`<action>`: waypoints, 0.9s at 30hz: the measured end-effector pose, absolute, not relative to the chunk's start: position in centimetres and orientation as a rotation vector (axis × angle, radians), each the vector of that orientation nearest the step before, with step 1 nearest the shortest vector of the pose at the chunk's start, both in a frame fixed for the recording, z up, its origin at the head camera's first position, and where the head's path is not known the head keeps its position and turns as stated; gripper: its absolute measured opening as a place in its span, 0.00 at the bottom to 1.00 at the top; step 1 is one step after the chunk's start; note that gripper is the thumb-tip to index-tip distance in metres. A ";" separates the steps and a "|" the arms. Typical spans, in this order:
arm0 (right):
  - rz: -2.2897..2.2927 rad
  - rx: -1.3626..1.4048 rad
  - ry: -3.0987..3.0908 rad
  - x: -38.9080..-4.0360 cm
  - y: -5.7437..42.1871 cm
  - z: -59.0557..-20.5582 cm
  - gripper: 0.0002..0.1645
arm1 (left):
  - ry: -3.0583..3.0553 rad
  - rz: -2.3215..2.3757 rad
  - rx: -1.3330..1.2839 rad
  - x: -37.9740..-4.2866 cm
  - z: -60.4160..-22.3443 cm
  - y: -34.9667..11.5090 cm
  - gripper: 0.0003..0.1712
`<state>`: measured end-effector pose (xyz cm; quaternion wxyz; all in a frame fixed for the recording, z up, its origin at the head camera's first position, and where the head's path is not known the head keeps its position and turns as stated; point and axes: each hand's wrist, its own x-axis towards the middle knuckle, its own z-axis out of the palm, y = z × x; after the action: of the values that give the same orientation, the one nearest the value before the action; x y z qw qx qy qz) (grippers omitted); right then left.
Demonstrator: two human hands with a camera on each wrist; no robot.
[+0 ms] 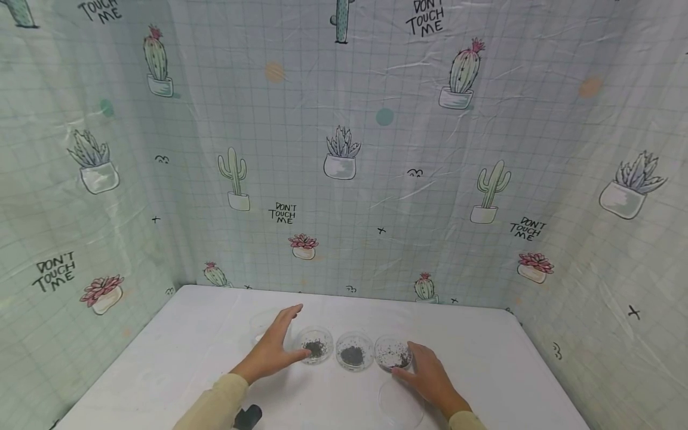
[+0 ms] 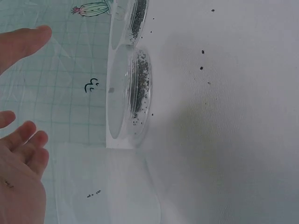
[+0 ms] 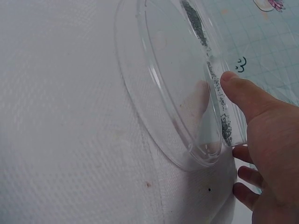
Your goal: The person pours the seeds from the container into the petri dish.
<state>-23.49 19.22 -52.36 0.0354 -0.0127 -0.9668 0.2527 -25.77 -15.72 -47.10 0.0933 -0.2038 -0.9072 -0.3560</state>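
Three clear petri dishes holding dark granules stand in a row: a left dish [image 1: 314, 352], a middle dish [image 1: 353, 353] and a right dish [image 1: 388, 353]. My left hand [image 1: 272, 353] hovers beside the left dish, thumb and fingers spread wide. In the left wrist view, that hand [image 2: 21, 177] has nothing between its fingers and stands apart from the dishes. My right hand [image 1: 430, 376] holds the right dish at its edge, thumb on the near side and fingers round the outer side. The right wrist view shows the thumb [image 3: 243, 91] against this dish's rim.
A clear round lid [image 1: 400, 405] lies on the white table [image 1: 322, 406] in front of the right dish. Another clear dish [image 1: 260, 322] is partly hidden behind my left hand. Loose granules [image 2: 202, 52] dot the tabletop. A dark object [image 1: 248, 416] sits by the left sleeve.
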 end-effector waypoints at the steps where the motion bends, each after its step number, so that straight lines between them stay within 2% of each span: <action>1: 0.773 -0.044 -2.973 -23.5 19.2 -52.4 0.54 | -2.693 -1.055 -0.611 -25.7 -47.1 -15.6 0.55; 14: 0.755 -0.019 -2.972 -23.7 19.4 -52.6 0.53 | -2.723 -1.108 -0.725 -25.3 -47.0 -14.2 0.51; 27: 0.779 0.008 -2.952 -23.6 19.6 -52.9 0.52 | -2.718 -1.115 -0.957 -24.0 -47.9 -11.7 0.48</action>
<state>-23.59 19.60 -52.86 0.0444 0.0027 -0.9659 0.2550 -24.04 -11.66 -47.89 0.0261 -0.3096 -0.8793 -0.3609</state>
